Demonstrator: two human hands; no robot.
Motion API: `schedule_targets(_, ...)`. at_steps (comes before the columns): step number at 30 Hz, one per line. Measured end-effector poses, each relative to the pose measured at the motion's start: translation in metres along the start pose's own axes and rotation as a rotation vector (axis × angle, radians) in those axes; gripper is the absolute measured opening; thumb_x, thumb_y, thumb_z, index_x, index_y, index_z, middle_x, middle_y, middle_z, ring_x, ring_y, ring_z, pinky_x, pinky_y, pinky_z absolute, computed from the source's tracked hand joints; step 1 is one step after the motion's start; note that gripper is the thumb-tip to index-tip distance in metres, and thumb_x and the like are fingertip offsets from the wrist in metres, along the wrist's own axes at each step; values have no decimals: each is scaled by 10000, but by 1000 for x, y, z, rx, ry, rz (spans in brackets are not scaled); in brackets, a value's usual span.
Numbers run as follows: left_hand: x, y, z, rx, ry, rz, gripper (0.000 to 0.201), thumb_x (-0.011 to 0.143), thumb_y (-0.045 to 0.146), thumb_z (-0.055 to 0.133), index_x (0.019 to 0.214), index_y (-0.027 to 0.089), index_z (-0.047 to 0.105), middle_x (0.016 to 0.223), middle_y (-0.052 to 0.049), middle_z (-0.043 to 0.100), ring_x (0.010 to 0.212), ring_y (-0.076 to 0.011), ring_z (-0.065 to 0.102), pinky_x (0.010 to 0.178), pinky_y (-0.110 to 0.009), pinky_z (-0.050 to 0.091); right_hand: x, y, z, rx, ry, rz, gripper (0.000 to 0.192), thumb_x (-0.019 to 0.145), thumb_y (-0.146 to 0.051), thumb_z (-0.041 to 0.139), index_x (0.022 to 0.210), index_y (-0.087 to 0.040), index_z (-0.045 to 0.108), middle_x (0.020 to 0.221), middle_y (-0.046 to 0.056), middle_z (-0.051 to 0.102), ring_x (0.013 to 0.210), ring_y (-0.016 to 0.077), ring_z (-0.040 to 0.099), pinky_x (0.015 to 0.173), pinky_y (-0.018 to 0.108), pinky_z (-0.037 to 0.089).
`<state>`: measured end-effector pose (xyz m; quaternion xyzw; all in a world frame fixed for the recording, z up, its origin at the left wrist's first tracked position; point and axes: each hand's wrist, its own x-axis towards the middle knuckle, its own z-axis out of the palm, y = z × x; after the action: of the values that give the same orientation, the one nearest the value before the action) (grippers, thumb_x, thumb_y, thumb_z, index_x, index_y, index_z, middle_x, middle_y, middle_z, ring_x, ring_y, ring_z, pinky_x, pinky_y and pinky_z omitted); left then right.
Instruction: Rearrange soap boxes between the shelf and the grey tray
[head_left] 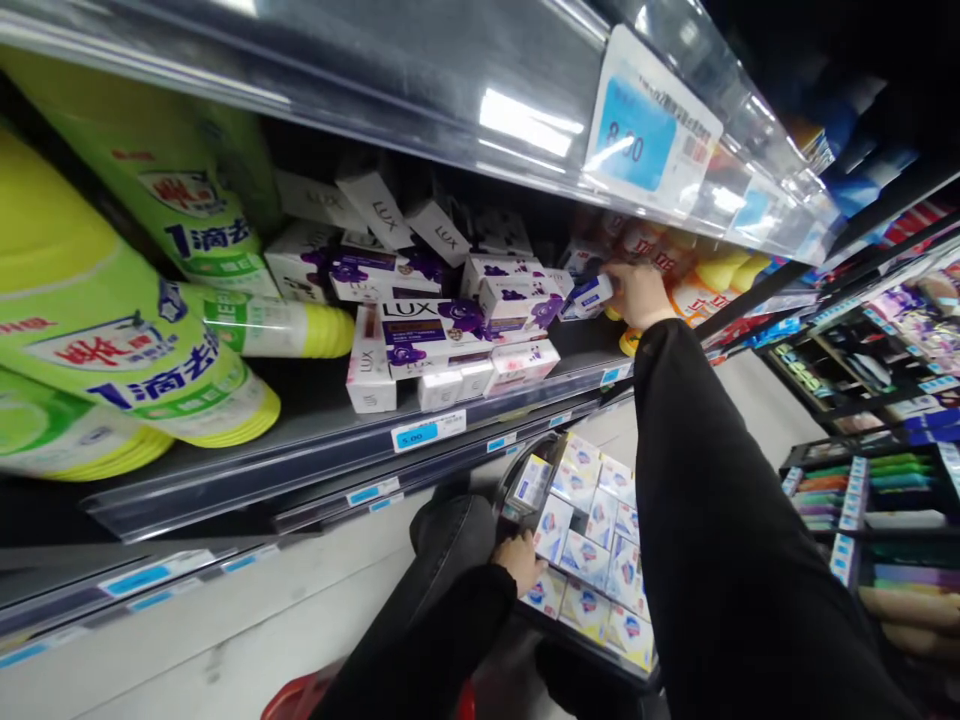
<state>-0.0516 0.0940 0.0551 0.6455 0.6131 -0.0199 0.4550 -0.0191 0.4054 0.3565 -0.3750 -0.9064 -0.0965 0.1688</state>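
Note:
On the shelf, my right hand (639,292) is closed around the end of a small blue-and-white soap box (590,298). That box is beside the stacked purple-and-white LUX soap boxes (435,325) and in front of orange-labelled bottles with yellow caps (694,298). Lower down, my left hand (520,562) has its fingers curled at the left edge of a dark container (559,632) packed with white soap boxes (586,560). What those fingers grip, if anything, is hidden. A separate blue-and-white box (531,482) lies tilted at the container's upper left.
Green bottles with yellow caps (142,350) fill the shelf's left side. An upper shelf edge with a price tag (651,125) overhangs my right hand. Below are the lower shelf's edge (300,485), my knee (457,545) and a red object (300,693) on the floor.

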Motion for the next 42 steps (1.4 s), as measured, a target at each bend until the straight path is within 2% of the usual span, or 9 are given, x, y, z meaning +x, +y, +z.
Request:
schedule_targets(5, -3, 2, -6, 29, -11, -5, 500, 902, 337, 521, 1284, 14, 526, 1248, -235, 619, 1176, -332, 592, 990, -401, 458, -93, -52, -44, 554, 103, 18, 336, 740, -395, 745, 1020, -211, 708, 1083, 76, 697, 1077, 276, 631, 1002, 451, 472)
schedule_targets(11, -1, 6, -7, 66, -37, 10, 486, 936, 346, 461, 1286, 9, 493, 1256, -246, 608, 1177, -328, 592, 971, -393, 454, -264, -72, -51, 1216, 438, 533, 442, 778, -730, 546, 1091, -440, 660, 1027, 18, 670, 880, 237, 670, 813, 461, 574)
schedule_targets(14, 5, 8, -3, 96, -46, 9, 484, 947, 368, 447, 1282, 21, 476, 1250, -256, 607, 1171, -322, 599, 953, -382, 453, -348, -69, -51, 1449, 686, 836, 339, 854, -595, 554, 1145, -443, 638, 1027, -2, 660, 760, 147, 652, 698, 309, 591)
schedule_targets(17, 10, 10, 1, 133, -37, 6, 478, 950, 388, 446, 1271, 35, 475, 1240, -249, 615, 1156, -308, 611, 931, -358, 457, -419, -65, -42, 1638, 788, 1151, 276, 824, -337, 662, 1099, -322, 652, 952, -13, 673, 720, 85, 636, 649, 188, 560)
schedule_targets(22, 15, 11, 5, 176, -42, 0, 487, 961, 412, 417, 1271, 39, 455, 1259, -243, 608, 1164, -301, 608, 920, -339, 456, -505, -54, 11, 1403, 832, 1578, 321, 705, -281, 747, 955, -227, 553, 936, 7, 694, 890, 163, 677, 783, 327, 579)
schedule_targets(26, 19, 10, 7, 191, -41, -5, 501, 960, 427, 402, 1264, 32, 454, 1267, -252, 600, 1168, -314, 603, 916, -352, 458, -544, -49, 61, 1124, 760, 1840, 514, 598, -324, 812, 950, -243, 446, 815, -40, 660, 675, 137, 660, 577, 252, 536)
schedule_targets(31, 21, 8, 10, 195, -37, -4, 515, 961, 442, 391, 1271, 34, 449, 1281, -254, 592, 1167, -315, 602, 915, -356, 460, -555, -53, 103, 1070, 797, 1912, 534, 567, -333, 820, 909, -232, 422, 755, -61, 624, 584, 76, 591, 487, 163, 452)
schedule_targets(36, 18, 10, 7, 205, -47, -16, 510, 969, 445, 393, 1283, 47, 442, 1295, -235, 592, 1180, -300, 595, 912, -326, 459, -555, -58, 118, 1118, 819, 1911, 520, 555, -306, 815, 906, -234, 437, 786, -46, 645, 630, 96, 618, 550, 206, 512)
schedule_targets(42, 17, 12, 6, 212, -57, -25, 519, 966, 433, 385, 1293, 33, 436, 1304, -238, 583, 1178, -309, 590, 916, -351, 466, -564, -55, 116, 1022, 676, 1922, 527, 488, -366, 830, 872, -195, 512, 623, -66, 558, 499, 56, 476, 418, 170, 345)
